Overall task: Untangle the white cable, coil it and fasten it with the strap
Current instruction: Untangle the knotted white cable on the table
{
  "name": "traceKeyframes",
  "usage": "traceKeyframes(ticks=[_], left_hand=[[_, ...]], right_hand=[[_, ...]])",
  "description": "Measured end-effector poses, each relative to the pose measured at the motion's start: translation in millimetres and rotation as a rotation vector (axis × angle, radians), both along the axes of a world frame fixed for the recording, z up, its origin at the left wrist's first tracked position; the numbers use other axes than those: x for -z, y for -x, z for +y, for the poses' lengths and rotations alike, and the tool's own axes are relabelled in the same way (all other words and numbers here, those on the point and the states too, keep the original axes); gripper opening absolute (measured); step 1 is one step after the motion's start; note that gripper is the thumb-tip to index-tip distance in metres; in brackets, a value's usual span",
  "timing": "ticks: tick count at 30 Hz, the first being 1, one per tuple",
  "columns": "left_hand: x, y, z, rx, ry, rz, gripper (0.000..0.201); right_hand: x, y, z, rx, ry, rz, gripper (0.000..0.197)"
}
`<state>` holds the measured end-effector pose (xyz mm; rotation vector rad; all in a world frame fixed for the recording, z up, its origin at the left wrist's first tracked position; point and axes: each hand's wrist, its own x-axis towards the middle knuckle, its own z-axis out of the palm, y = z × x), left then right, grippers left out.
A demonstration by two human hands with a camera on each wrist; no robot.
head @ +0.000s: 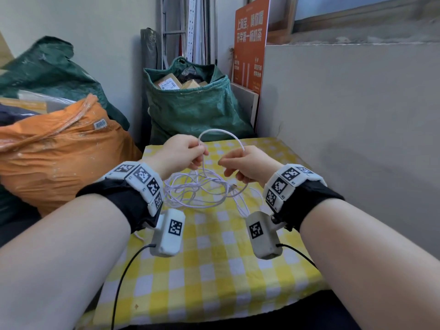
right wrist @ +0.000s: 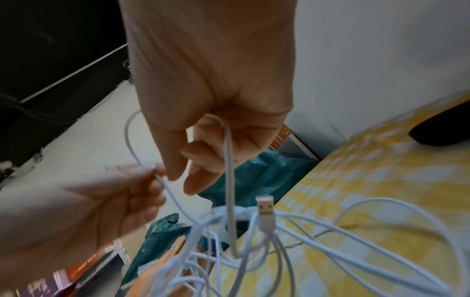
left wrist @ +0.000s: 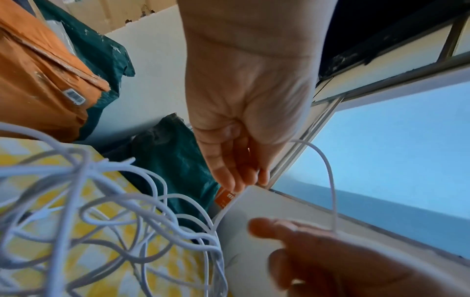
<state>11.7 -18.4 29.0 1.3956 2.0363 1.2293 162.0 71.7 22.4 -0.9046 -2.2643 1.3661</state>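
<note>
The white cable [head: 221, 132] arcs between my two hands above the yellow-checked table [head: 214, 263]. My left hand [head: 201, 154] pinches one side of the arc and my right hand [head: 228, 163] grips the other. The rest of the cable hangs below them as a loose tangle [head: 197, 190] that touches the cloth. Its USB plug [right wrist: 265, 207] sticks up out of the tangle, in the right wrist view just under my right hand [right wrist: 201, 166]. In the left wrist view my left hand [left wrist: 239, 176] pinches a strand [left wrist: 226, 211] leading down into the loops. No strap shows in any view.
An orange sack [head: 59, 153] lies close on the left of the table. A green sack of parcels [head: 190, 103] stands behind it. A grey wall [head: 345, 115] runs along the right edge, with an orange sign [head: 250, 44] behind.
</note>
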Motion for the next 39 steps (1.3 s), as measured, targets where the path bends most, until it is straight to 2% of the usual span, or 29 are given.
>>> traceKeyframes(ticks=[1,3,5,8,11,13,17,21,23,27,31,35,37,39], left_hand=[[-5.2,-1.4,0.3,0.026,-0.042,-0.015,0.028],[-13.6,-4.2,0.2,0.097,-0.085,-0.064,0.025],[-19.1,-8.5,-0.6,0.168,-0.09,-0.101,0.023],[-20.4,-12.8,-1.0,0.222,-0.089,-0.143,0.02],[-15.0,-12.4,-2.0,0.2,-0.076,-0.221,0.015],[-5.8,-8.6,-0.2,0.162,0.036,-0.141,0.024],[20.6,-4.1,-2.0,0.264,0.517,0.177,0.065],[26.9,-12.6,-4.8,0.254,0.638,0.502,0.061],[28.6,-12.0,-6.3,0.221,0.678,0.608,0.057],[33.4,6.1,-6.8,0.105,0.72,0.676,0.046],[36.8,17.0,-12.1,0.057,0.841,0.711,0.041],[37.7,21.1,-18.9,-0.026,0.925,0.716,0.037],[35.7,19.5,-18.0,-0.052,0.927,0.741,0.046],[34.3,15.3,-12.8,-0.053,0.831,0.737,0.057]], right_hand=[[1.7,0.1,-0.8,-0.041,-0.021,-0.049,0.007],[5.3,2.5,-4.1,-0.112,-0.065,-0.142,0.02],[9.0,7.3,-6.7,-0.137,-0.101,-0.161,0.025],[12.9,13.4,-6.5,-0.071,-0.15,-0.102,0.01],[16.5,15.0,-4.0,-0.023,-0.256,-0.105,0.017],[18.3,14.3,-2.9,-0.012,-0.224,-0.055,0.017],[15.9,12.8,-0.6,-0.01,-0.142,0.055,0.027],[7.9,7.7,2.1,-0.033,-0.103,0.159,0.024],[6.1,6.9,6.9,0.022,-0.101,0.193,0.022],[9.5,5.9,20.5,0.297,-0.118,0.216,0.023],[19.1,-6.6,34.1,0.515,-0.234,0.035,0.025],[27.6,-13.4,34.9,0.463,0.024,0.072,0.027],[27.4,-13.9,32.1,0.408,0.091,0.12,0.023],[23.7,-13.2,27.2,0.348,0.142,0.18,0.017]])
